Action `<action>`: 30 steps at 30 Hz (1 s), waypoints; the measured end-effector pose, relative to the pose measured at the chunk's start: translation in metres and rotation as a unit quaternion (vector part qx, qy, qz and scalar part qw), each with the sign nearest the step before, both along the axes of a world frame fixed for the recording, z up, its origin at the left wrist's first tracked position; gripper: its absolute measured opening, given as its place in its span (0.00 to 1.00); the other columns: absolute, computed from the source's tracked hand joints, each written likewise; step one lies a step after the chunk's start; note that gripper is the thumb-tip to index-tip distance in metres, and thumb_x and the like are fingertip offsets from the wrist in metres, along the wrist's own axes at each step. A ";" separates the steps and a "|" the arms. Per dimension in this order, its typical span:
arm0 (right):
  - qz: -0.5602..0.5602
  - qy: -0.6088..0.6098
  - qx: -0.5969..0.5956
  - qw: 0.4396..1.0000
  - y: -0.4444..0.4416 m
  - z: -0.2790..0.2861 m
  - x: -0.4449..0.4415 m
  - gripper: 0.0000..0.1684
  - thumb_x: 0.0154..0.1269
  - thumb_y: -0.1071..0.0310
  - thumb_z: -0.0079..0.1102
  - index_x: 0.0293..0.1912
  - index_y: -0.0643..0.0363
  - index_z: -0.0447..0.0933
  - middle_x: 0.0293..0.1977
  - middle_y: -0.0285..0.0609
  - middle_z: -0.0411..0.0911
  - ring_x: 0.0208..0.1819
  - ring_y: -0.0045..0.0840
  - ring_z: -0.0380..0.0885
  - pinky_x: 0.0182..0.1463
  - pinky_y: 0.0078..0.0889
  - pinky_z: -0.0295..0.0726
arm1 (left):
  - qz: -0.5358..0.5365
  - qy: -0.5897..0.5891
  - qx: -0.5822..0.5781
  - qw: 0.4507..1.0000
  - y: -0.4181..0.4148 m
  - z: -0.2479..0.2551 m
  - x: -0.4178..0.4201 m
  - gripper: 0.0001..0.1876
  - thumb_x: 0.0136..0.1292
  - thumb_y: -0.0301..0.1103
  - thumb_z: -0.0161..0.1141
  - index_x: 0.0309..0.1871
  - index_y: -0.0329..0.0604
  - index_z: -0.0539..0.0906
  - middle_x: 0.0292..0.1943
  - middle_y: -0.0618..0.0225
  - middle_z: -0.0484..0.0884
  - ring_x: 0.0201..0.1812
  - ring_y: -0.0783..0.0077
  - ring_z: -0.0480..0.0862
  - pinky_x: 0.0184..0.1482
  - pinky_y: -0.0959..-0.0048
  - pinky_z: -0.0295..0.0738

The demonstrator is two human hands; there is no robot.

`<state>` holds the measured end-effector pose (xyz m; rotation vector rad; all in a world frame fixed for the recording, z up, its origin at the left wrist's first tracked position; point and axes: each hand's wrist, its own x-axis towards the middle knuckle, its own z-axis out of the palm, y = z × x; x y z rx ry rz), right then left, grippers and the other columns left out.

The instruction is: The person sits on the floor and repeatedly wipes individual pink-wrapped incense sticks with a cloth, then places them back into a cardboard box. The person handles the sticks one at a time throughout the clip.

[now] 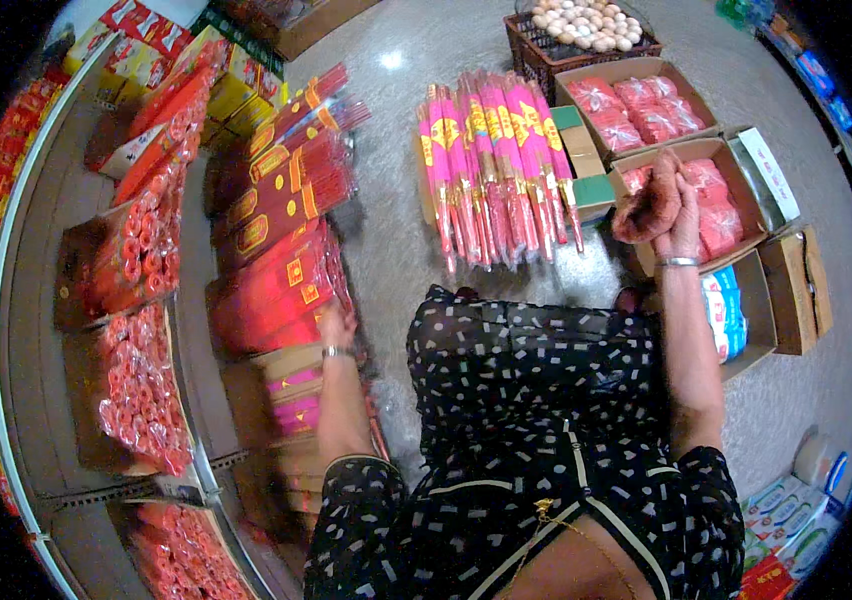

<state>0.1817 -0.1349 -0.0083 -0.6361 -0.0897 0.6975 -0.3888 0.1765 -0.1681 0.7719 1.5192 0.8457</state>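
At the left shelf, my left hand (337, 326) is against the near ends of bright red packets (276, 292). Its fingers are blurred, so whether they grip a packet is not clear. Dark red bundles of sticks (283, 187), probably incense, lie just beyond. On the other side, my right hand (681, 217) holds a folded reddish-brown cloth (651, 202) above an open cardboard box (752, 240) of pink-red wrapped packs (718, 229). Between the hands and farther forward, long pink-and-red wrapped stick bundles (497, 165) with yellow labels lie side by side.
Shelves (28, 337) on the left hold clear bags of red rolled goods (144, 390). A second box of red packs (636, 105) and a brown crate (538, 56) topped with eggs (587, 22) stand ahead. Blue-and-white packs (726, 315) sit in a box at right.
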 end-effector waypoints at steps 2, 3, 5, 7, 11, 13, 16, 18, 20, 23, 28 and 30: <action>-0.036 0.034 -0.001 0.999 -0.002 -0.009 0.008 0.23 0.62 0.63 0.53 0.57 0.53 0.66 0.50 0.45 0.75 0.50 0.37 0.75 0.55 0.43 0.77 | -0.111 -0.067 0.021 0.991 0.019 0.025 0.096 0.10 0.64 0.35 0.56 0.45 0.43 0.73 0.30 0.65 0.78 0.25 0.69 0.79 0.24 0.70 0.77; -0.024 0.025 0.001 0.999 -0.008 -0.011 0.010 0.22 0.62 0.64 0.54 0.56 0.54 0.67 0.51 0.44 0.74 0.51 0.36 0.75 0.57 0.41 0.75 | -0.181 -0.061 0.026 0.981 0.016 0.044 0.154 0.09 0.65 0.34 0.55 0.45 0.42 0.73 0.31 0.64 0.79 0.25 0.69 0.80 0.25 0.72 0.77; -0.031 0.021 0.003 0.999 -0.013 -0.017 0.017 0.22 0.62 0.63 0.55 0.55 0.54 0.67 0.51 0.42 0.74 0.52 0.34 0.75 0.58 0.39 0.75 | -0.324 -0.036 0.034 0.945 0.001 0.071 0.246 0.10 0.65 0.35 0.55 0.46 0.41 0.74 0.33 0.64 0.80 0.25 0.69 0.81 0.25 0.74 0.78; 0.012 0.028 0.057 0.998 0.002 -0.009 0.003 0.24 0.62 0.60 0.55 0.57 0.54 0.67 0.50 0.42 0.75 0.52 0.33 0.75 0.58 0.39 0.75 | -0.473 0.000 0.026 0.881 0.016 0.054 0.279 0.11 0.65 0.37 0.55 0.45 0.41 0.75 0.31 0.65 0.80 0.26 0.72 0.81 0.25 0.76 0.78; -0.013 0.015 0.000 1.000 -0.008 0.028 -0.014 0.29 0.64 0.53 0.51 0.59 0.60 0.66 0.48 0.46 0.76 0.48 0.34 0.77 0.54 0.41 0.77 | -0.594 0.331 0.223 0.698 -0.029 0.036 0.380 0.21 0.57 0.48 0.61 0.39 0.35 0.81 0.31 0.56 0.83 0.32 0.60 0.83 0.37 0.61 0.79; -0.010 -0.007 -0.004 1.000 -0.011 0.045 -0.022 0.29 0.64 0.52 0.50 0.58 0.62 0.66 0.46 0.48 0.77 0.47 0.34 0.77 0.53 0.39 0.77 | -0.598 0.402 0.254 0.646 -0.036 0.024 0.397 0.23 0.54 0.50 0.63 0.38 0.34 0.82 0.34 0.51 0.84 0.37 0.54 0.84 0.41 0.59 0.79; -0.017 -0.008 0.020 1.000 -0.011 0.033 -0.014 0.27 0.63 0.57 0.49 0.57 0.63 0.67 0.47 0.47 0.76 0.48 0.34 0.77 0.53 0.37 0.78 | -0.558 0.385 0.181 0.713 -0.035 -0.003 0.401 0.19 0.50 0.41 0.65 0.42 0.35 0.82 0.38 0.50 0.84 0.41 0.55 0.84 0.42 0.60 0.79; -0.038 0.003 0.024 0.999 -0.029 0.012 0.009 0.25 0.63 0.60 0.49 0.57 0.63 0.68 0.48 0.47 0.76 0.49 0.34 0.77 0.54 0.36 0.77 | -0.525 0.340 0.118 0.771 -0.063 0.019 0.433 0.15 0.50 0.35 0.62 0.39 0.35 0.81 0.31 0.55 0.83 0.36 0.55 0.84 0.39 0.59 0.79; -0.012 0.011 0.041 0.999 -0.018 0.020 0.002 0.24 0.63 0.63 0.49 0.56 0.64 0.69 0.48 0.46 0.76 0.49 0.33 0.77 0.54 0.36 0.77 | -0.422 0.239 0.085 0.871 -0.038 0.001 0.401 0.07 0.51 0.27 0.57 0.33 0.34 0.77 0.18 0.64 0.76 0.21 0.60 0.80 0.26 0.60 0.78; 0.037 0.047 0.050 0.997 -0.005 0.030 -0.011 0.22 0.63 0.66 0.49 0.55 0.64 0.70 0.49 0.47 0.76 0.50 0.33 0.77 0.55 0.37 0.77 | -0.275 0.021 -0.003 0.961 -0.006 0.000 0.360 0.04 0.48 0.27 0.57 0.27 0.37 0.77 0.16 0.65 0.74 0.14 0.68 0.75 0.13 0.67 0.71; 0.001 0.008 0.049 0.999 -0.020 0.033 -0.002 0.24 0.65 0.61 0.48 0.58 0.63 0.68 0.50 0.48 0.76 0.50 0.35 0.77 0.56 0.38 0.77 | -0.365 -0.027 -0.007 0.930 -0.034 0.107 0.383 0.09 0.59 0.35 0.57 0.24 0.43 0.74 0.16 0.72 0.72 0.12 0.76 0.70 0.13 0.76 0.63; 0.011 0.014 0.072 0.997 -0.020 0.042 -0.006 0.24 0.65 0.63 0.46 0.58 0.63 0.68 0.52 0.47 0.75 0.53 0.35 0.75 0.58 0.38 0.75 | -0.390 0.018 0.109 0.914 -0.043 0.126 0.369 0.09 0.61 0.35 0.56 0.27 0.42 0.76 0.17 0.74 0.73 0.14 0.79 0.70 0.14 0.76 0.62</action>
